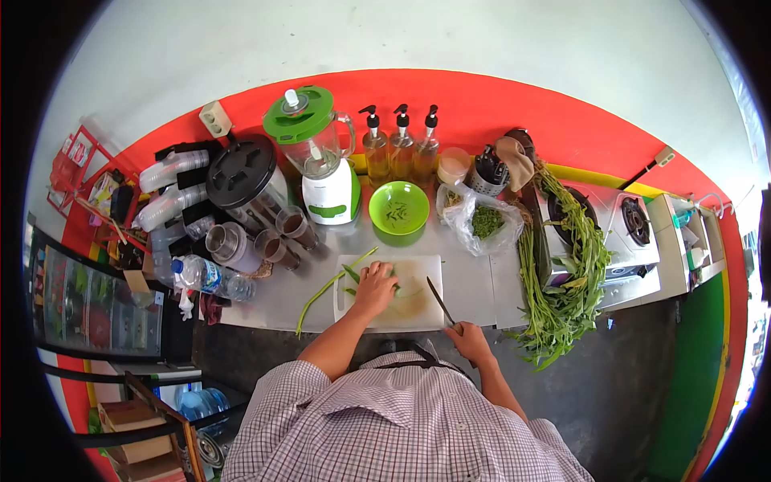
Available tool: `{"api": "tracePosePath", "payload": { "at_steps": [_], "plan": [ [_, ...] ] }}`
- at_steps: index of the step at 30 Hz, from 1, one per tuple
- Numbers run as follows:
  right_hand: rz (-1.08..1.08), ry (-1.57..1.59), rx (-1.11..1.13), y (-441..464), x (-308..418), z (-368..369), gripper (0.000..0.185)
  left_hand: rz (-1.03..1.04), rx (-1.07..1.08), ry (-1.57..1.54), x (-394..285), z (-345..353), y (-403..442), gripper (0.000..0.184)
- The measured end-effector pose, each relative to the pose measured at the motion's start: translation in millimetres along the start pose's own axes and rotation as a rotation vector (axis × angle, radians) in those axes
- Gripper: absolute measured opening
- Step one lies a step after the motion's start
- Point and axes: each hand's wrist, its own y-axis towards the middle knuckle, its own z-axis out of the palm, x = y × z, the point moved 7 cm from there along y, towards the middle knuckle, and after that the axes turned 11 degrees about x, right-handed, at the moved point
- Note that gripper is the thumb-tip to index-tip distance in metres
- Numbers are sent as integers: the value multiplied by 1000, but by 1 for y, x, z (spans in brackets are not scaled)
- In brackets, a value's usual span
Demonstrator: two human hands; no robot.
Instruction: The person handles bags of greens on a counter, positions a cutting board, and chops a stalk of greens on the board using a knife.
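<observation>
The right grip is wrapped around the handle of a knife, whose blade slants up-left over the right edge of the white cutting board in the lower centre of the frame. The left grip bends over green stem pieces on the board's left half; from overhead it is hard to tell whether the fingers pinch them or only rest on top. Blade and left fingers are apart, but extended fingertips could be nicked if the edge swings left before they curl back. Rounded pieces may also roll, letting a cut slip sideways.

Left of the board, a long green stem reaches the front edge of the counter; a brushing sleeve could knock it down. Above the board, the green bowl holds cut bits and could tip if bumped. Toward the right, the leafy bunch droops past the counter's front edge, so its own weight could drag it off, and its leaves crowd the stove, risking scorching if a burner is lit.
</observation>
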Motion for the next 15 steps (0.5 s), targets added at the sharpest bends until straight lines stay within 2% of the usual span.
{"api": "tracePosePath", "payload": {
  "at_steps": [4,6,9,12,15],
  "plan": [
    [-7,-11,-60,-12,-10,-9,40,61,-92,-175,-1,-7,-4,29],
    [-3,-16,-62,-18,-15,-6,39,-36,-261,-305,5,-18,-18,30],
    [39,23,-59,-17,-16,-9,40,-101,-326,-305,0,-26,-31,33],
    [18,13,-81,-19,-4,-13,40,-131,-184,-253,14,-4,-42,31],
    [-58,-3,-123,-13,11,-15,41,-93,-158,-182,6,-6,-68,26]
  ]
}}
